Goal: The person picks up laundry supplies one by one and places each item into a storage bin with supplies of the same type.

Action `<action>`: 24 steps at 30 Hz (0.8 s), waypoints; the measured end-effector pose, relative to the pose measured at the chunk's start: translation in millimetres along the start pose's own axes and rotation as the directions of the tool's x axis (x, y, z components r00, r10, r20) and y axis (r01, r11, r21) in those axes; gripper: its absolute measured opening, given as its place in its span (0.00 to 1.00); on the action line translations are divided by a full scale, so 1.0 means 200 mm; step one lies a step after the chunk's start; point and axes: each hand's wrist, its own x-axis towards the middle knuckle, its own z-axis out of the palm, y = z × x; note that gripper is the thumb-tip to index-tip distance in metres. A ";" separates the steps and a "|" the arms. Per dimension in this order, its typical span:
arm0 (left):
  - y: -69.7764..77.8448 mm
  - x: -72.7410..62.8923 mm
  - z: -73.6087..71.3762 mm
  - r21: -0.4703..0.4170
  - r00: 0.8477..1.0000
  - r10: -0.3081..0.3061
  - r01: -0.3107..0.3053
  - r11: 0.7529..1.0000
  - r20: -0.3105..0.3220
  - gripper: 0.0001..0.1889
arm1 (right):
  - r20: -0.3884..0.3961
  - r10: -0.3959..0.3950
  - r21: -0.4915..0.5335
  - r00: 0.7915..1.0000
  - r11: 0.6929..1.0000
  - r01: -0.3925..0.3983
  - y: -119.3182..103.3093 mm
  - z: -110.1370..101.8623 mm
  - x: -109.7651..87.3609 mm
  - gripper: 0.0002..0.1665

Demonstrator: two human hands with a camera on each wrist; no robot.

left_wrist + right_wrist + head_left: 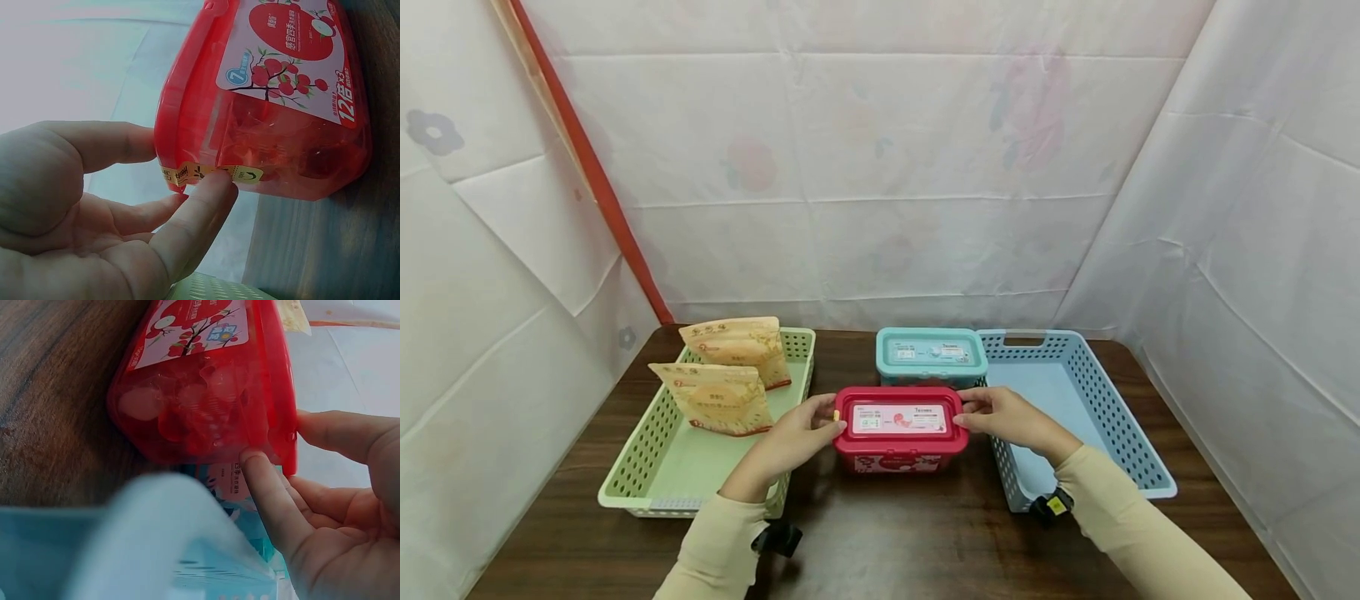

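A red lidded box of laundry pods [901,425] stands on the table between both hands, its see-through sides showing pods within. My left hand [797,437] holds its left end, thumb on the lid's edge and fingers against the end wall below, over a small yellow seal [247,175]. At the opposite end, my right hand [1011,419] grips the lid's rim the same way, with a fingertip [253,456] against the side wall. Just behind stands a similar teal box [931,350], partly hidden by the red one.
To the left, a green basket [658,467] holds two upright yellow pouches [718,400] [748,350]. A blue basket [1120,408] stands on the right, close to my right wrist. White curtains [865,167] enclose the dark wooden table [910,533] at the back and sides.
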 end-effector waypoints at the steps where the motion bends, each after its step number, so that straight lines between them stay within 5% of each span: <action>1: 0.00 0.00 0.00 -0.003 1.000 -0.005 0.005 1.000 -0.001 0.28 | 0.007 0.002 0.005 1.000 1.000 -0.002 0.00 0.00 0.00 0.34; 10: 0.00 0.00 0.00 -0.035 0.999 0.002 0.000 0.999 0.047 0.28 | 0.074 0.027 0.082 0.997 0.996 -0.033 0.02 -0.01 0.00 0.34; 24: 0.01 -0.01 0.01 -0.028 0.999 -0.005 0.006 1.000 0.038 0.28 | 0.120 0.011 0.190 0.993 0.981 -0.034 0.04 0.00 -0.01 0.35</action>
